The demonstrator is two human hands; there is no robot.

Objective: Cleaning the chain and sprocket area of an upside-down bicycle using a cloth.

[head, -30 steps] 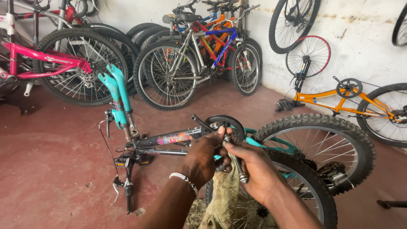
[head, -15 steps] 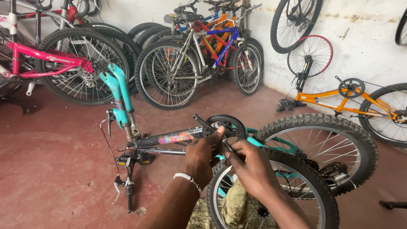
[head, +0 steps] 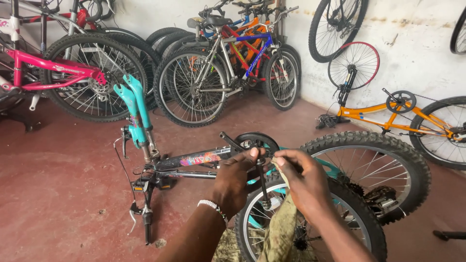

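Left hand (head: 234,180) is gripping the black crank arm (head: 262,182) of the upturned teal bicycle (head: 194,160), thumb pressing near the chainwheel (head: 256,142); right hand (head: 302,182), at 3 o'clock of the crank, is pinching an olive rag (head: 279,228) against it

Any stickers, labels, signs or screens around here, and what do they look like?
Frame decal: on the upturned bike's dark tube, left of the left hand; long strip, orange, pink and blue.
Frame lettering: on the pink bike at far left; small and pale, too small to make out.
No signs, packages or screens.
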